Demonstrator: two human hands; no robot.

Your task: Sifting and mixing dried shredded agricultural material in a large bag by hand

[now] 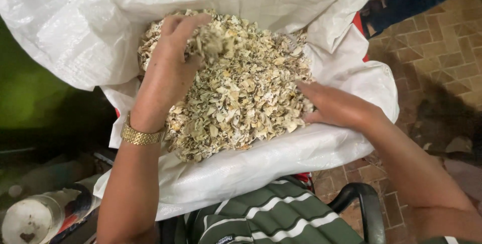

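A loose clump of the dried flakes is pinched between the curled fingers and thumb of the left hand, at about 11 o'clock on the heap. The hand is partly closed around the clump, and the flakes in it are blurred. A gold metal link watch band is worn on the left wrist.

The right hand is laid nearly flat at about 3 o'clock on the heap. Its fingers are extended and touch the flakes at the heap's edge; nothing is enclosed by them.

The flakes are contained in an open white sack, whose mouth is rolled down and spread wide. The heap occupies the centre of the opening. The flakes are small, thin, irregular and curled, pale cream to tan with some darker specks, and appear dry and brittle. The sack is made of woven plastic with a fine grid texture and a slight sheen, and is creased into broad folds.

At 6 o'clock, a green garment with white stripes is seen below the sack, and a black curved armrest lies just beside it. At 7 o'clock, a round pale container is seen. At 3 o'clock, the floor is paved with reddish-brown bricks.
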